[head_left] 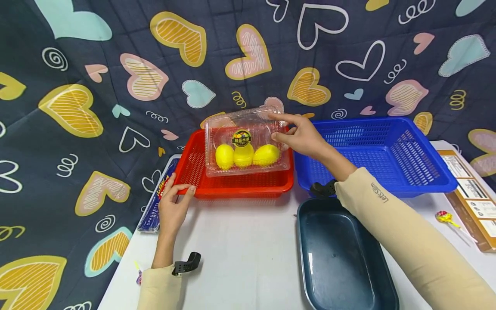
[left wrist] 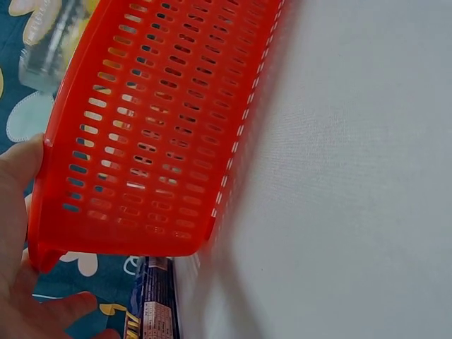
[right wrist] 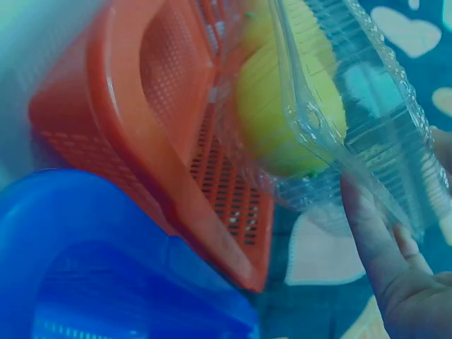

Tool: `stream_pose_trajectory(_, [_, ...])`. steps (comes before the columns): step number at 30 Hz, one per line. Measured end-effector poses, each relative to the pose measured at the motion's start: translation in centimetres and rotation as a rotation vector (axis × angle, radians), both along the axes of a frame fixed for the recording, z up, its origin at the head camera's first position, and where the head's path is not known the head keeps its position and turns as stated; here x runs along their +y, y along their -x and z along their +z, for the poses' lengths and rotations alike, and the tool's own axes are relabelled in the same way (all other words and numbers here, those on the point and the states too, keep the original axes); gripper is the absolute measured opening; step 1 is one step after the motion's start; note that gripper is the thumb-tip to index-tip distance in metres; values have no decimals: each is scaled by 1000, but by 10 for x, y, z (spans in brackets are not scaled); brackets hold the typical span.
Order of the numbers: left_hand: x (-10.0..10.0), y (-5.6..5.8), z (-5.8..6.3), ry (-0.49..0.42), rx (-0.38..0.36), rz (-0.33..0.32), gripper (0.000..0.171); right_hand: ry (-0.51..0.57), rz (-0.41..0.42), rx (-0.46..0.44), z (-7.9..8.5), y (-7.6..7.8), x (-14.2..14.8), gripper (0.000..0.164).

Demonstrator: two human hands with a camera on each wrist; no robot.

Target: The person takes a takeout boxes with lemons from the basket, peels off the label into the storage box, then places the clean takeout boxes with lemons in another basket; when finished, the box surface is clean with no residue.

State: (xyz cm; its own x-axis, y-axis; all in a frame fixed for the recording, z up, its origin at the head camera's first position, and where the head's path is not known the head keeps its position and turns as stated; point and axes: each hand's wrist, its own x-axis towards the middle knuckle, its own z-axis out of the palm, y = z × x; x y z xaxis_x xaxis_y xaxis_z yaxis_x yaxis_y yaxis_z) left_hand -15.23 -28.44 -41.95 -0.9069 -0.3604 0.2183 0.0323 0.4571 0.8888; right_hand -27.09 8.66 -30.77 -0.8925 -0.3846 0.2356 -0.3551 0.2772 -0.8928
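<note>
Firstly, right hand [head_left: 300, 133]: arm stretched forward in a beige sleeve, thumb and fingers pinching the right-hand end of a clear rectangular plastic clamshell box [head_left: 257, 125]. Secondly, left hand [head_left: 173, 206]: thumb and fingers gripping the near left corner of a red perforated plastic basket [head_left: 236, 192] at its rim.

Clamshell box: tilted, over the red basket; dark label on its face; whether its lower edge touches the basket cannot be told. Contents: yellow lemon-shaped fruits [head_left: 244, 157], three visible in a row along the lower side.

Blue perforated plastic basket [head_left: 387, 188]: just right of the red basket. Dark teal rectangular plastic tray [head_left: 337, 254], rounded corners: nearer than the red basket, to its right. Blue spaghetti packet [head_left: 151, 215]: beside the red basket, left.
</note>
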Motion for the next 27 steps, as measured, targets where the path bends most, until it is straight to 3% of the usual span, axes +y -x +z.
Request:
stream_pose_trajectory(6, [-4, 0, -7, 10, 11, 4, 27, 4, -25, 8, 6, -22, 11, 56])
stream_pose_trajectory(17, [-5, -1, -5, 14, 26, -3, 26, -28, -130, -9, 9, -67, 31, 55])
stream_pose_trajectory(27, [-6, 4, -6, 39, 32, -3, 28, -64, -104, 49, 6, -107, 40, 56])
